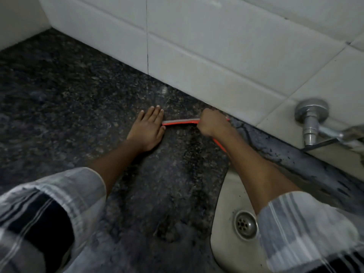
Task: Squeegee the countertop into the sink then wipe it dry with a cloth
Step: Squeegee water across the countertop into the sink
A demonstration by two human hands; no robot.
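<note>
An orange squeegee [180, 122] with a grey blade lies on the dark speckled granite countertop [69, 107], close to the tiled back wall. My right hand [211, 123] is closed around its middle, and the orange handle shows again beside my forearm. My left hand [147, 128] rests flat on the counter, fingers together, touching the blade's left end. The steel sink [228, 196] sits at the lower right, its round drain visible under my right sleeve. No cloth is in view.
White wall tiles [197, 46] run along the back of the counter. A chrome tap [313, 119] sticks out of the wall at the right, above the sink. A wet, stained strip of counter lies between sink and wall.
</note>
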